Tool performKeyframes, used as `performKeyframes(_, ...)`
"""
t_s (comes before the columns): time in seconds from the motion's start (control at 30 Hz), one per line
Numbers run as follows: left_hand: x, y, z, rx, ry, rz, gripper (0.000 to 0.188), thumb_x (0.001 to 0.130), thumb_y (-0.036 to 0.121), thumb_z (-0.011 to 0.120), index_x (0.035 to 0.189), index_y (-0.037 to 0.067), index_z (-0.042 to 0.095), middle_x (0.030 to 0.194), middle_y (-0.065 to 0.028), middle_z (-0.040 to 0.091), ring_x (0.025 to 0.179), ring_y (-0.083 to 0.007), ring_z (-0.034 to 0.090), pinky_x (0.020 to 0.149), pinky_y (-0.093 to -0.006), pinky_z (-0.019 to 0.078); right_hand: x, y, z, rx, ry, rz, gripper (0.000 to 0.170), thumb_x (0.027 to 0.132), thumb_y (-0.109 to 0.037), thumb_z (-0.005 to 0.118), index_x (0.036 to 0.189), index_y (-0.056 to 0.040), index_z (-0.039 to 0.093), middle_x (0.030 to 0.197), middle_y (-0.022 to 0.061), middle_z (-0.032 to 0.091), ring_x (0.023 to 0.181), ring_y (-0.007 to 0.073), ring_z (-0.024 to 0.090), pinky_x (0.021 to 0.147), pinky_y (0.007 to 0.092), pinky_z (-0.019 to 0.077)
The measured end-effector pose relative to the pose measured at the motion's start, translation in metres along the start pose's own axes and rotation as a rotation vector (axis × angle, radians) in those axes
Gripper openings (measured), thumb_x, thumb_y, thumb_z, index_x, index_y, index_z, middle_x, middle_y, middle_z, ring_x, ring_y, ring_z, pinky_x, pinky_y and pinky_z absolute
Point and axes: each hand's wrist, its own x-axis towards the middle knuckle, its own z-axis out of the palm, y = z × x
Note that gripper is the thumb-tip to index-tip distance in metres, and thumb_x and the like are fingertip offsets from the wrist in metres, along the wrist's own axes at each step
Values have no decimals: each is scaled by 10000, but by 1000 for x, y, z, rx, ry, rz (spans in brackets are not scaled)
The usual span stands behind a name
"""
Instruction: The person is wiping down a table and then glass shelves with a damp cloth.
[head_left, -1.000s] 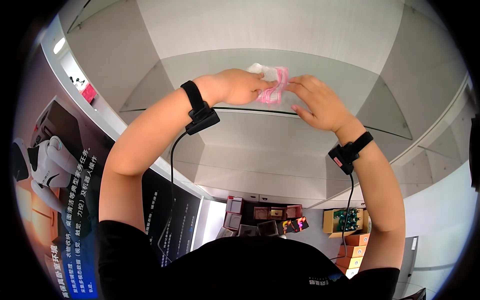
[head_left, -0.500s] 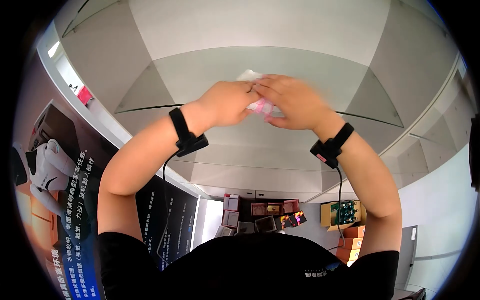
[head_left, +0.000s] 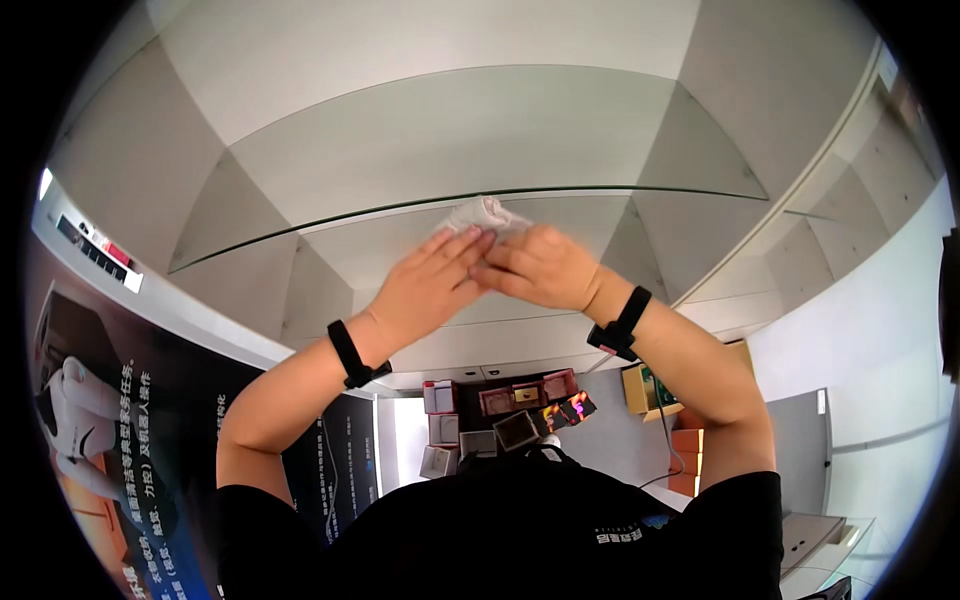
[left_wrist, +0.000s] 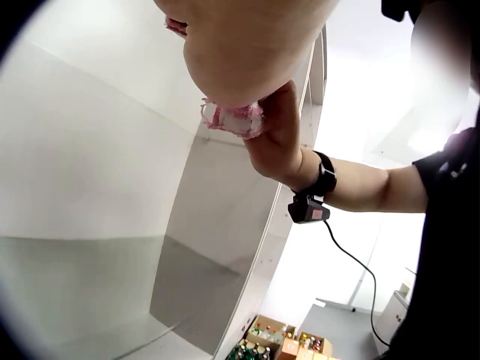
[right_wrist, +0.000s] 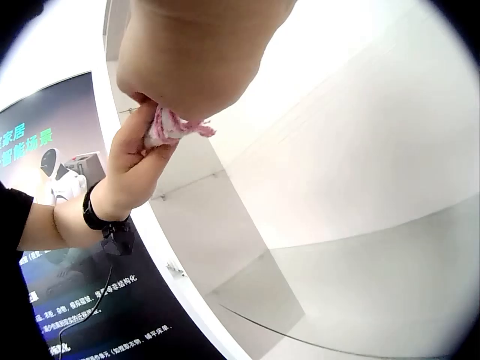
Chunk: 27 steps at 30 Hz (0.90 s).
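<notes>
A white cloth [head_left: 482, 213] with pink edging, folded into a small bundle, is between the two hands just in front of the glass shelf [head_left: 470, 130]. My left hand [head_left: 425, 280] holds it from the left, fingers lying along its near side. From the right, my right hand [head_left: 548, 268] grips it with bent fingers, its fingertips meeting those of the left hand. Pink trim on the cloth [left_wrist: 236, 120] shows below the hand in the left wrist view. In the right wrist view the bundled cloth [right_wrist: 166, 129] pokes out beside the left thumb; much of it is covered by the hands.
The shelf's front edge [head_left: 600, 188] runs just beyond the hands, inside a pale cabinet with side walls. Open boxes [head_left: 500, 400] and a carton [head_left: 640, 388] stand on the floor below. A printed panel [head_left: 150, 430] is at the left.
Both hands have drawn the cloth off the glass shelf toward the body, and it is now bunched smaller. My right hand has closed in from beside it to grip it. The head view has shifted.
</notes>
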Motion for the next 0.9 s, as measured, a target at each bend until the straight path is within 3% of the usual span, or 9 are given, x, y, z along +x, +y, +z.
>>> performKeyframes(0.17, -2, 32, 74, -66, -45, 36, 186, 863, 224, 582, 1011, 116, 613, 1281, -84, 577, 1188, -240, 537, 1034, -419, 401, -76, -17, 23, 26, -145, 11, 299, 798, -166, 604, 1096, -142, 620, 1002, 5, 572, 924, 174, 547, 802, 312, 437)
performKeyframes(0.37, 23, 71, 177, -222, -170, -4, 268, 876, 141, 531, 1139, 114, 577, 1262, -87, 577, 1204, -247, 525, 1024, -409, 407, -171, -16, 39, 51, -314, 248, 166, 787, -171, 587, 952, -160, 580, 923, -7, 572, 939, 180, 555, 830, 318, 437)
performKeyframes(0.43, 38, 85, 201, -273, -212, -25, 292, 877, 126, 520, 1164, 114, 567, 1262, -92, 576, 1196, -257, 533, 1011, -405, 420, -201, -15, 41, 26, -419, 425, 138, 780, -153, 576, 918, -152, 573, 920, 2, 580, 947, 196, 560, 852, 329, 431)
performKeyframes(0.63, 77, 124, 248, -400, -256, -187, 339, 866, 92, 506, 1200, 109, 561, 1285, -125, 558, 1154, -290, 566, 943, -387, 477, -259, -1, 37, -84, -544, 548, 181, 775, -146, 578, 955, -152, 595, 912, 4, 582, 937, 193, 567, 873, 317, 417)
performKeyframes(0.77, 96, 145, 264, -432, -442, -315, 379, 840, 32, 506, 1209, 99, 562, 1321, -147, 534, 1196, -307, 538, 940, -410, 481, -281, 0, 41, -60, -526, 604, 186, 780, -132, 569, 963, -136, 605, 957, 24, 599, 989, 208, 565, 874, 335, 429)
performKeyframes(0.83, 99, 152, 269, -481, -546, -363, 396, 827, 12, 510, 1211, 93, 561, 1333, -158, 526, 1211, -318, 526, 943, -422, 481, -293, -4, 45, 101, -740, 734, 233, 799, -102, 556, 1023, -115, 618, 1072, 40, 619, 1046, 232, 575, 873, 358, 459)
performKeyframes(0.9, 97, 161, 277, -425, -515, -375, 419, 800, 21, 534, 1215, 80, 556, 1344, -191, 508, 1235, -342, 503, 965, -428, 470, -300, -8, 43, 161, -716, 798, 245, 807, -107, 559, 1044, -103, 618, 1112, 50, 622, 1063, 246, 579, 862, 375, 474)
